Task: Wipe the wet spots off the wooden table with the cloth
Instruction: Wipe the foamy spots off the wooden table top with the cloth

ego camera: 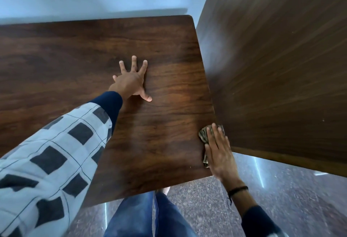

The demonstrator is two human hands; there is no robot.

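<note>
Right hand [218,152] flat, fingers extended, pressing the cloth [205,139] onto the wooden table [159,124] at its right edge; cloth bunched beneath palm and fingers, showing on the hand's left; dark panel [281,67] just beside; left hand [132,80] splayed flat mid-table, holding nothing.

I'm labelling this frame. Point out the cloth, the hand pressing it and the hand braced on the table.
cloth [203,135]: head view, bunched upper part.
right hand [219,154]: head view, back of hand.
left hand [131,82]: head view, back of hand.
</note>
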